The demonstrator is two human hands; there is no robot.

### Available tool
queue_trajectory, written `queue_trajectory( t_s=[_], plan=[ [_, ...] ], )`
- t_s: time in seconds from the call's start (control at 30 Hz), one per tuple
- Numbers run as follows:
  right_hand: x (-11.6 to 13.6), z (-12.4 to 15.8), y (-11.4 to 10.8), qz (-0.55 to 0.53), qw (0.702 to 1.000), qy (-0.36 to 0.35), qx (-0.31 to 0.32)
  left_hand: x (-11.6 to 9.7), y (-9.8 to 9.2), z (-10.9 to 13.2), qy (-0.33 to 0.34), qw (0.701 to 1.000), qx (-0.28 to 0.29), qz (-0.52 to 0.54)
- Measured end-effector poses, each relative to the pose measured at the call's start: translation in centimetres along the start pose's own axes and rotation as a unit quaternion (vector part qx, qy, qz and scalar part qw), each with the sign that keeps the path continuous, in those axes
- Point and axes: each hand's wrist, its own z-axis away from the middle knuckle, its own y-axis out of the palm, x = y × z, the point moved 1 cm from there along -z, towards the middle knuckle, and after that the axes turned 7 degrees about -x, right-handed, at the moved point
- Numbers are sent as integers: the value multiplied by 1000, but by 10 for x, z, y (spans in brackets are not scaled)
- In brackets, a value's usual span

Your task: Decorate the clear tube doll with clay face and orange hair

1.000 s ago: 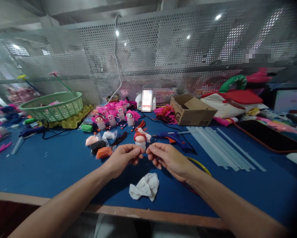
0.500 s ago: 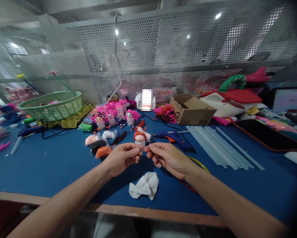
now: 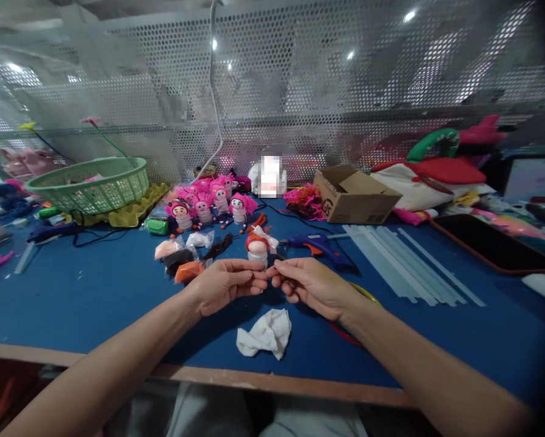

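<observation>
My left hand [image 3: 227, 283] and my right hand [image 3: 308, 284] meet at their fingertips over the middle of the table. The thumb and fingers of both are pressed together; anything between them is too small to make out. Just behind the fingertips stands a small doll [image 3: 258, 246] with a pale round head, red-orange hair, a white bow and a white ringed body. A crumpled white cloth [image 3: 266, 334] lies nearer the table edge. Beyond my right hand rests a blue glue gun [image 3: 320, 247]. To the left of the doll are small bags of orange [image 3: 189, 272], black and peach-coloured material.
Several pink-haired dolls [image 3: 203, 209] stand at the back left, near a green basket [image 3: 90, 185]. A cardboard box [image 3: 357, 197], translucent glue sticks [image 3: 404, 264] and a dark tablet-like slab [image 3: 495, 243] occupy the right. A perforated metal screen [image 3: 345, 79] closes off the back.
My left fingers have straightened somewhat and slid right, up to my right fingertips. My right hand keeps its pinch. The whole view has shifted slightly; the doll still stands in place.
</observation>
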Motion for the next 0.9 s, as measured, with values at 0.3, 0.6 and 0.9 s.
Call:
queue_trajectory(
  t_s=[0.3, 0.6, 0.9],
  plan=[
    [1, -2, 1, 35, 999, 2, -4, -1, 0, -1, 6, 999, -8, -43],
    [7, 0, -2, 320, 932, -156, -65, -15, -12, 0, 258, 839, -69, -474],
    [8, 4, -2, 546, 796, -250, -81, -20, -17, 1, 296, 648, -48, -700]
  ],
)
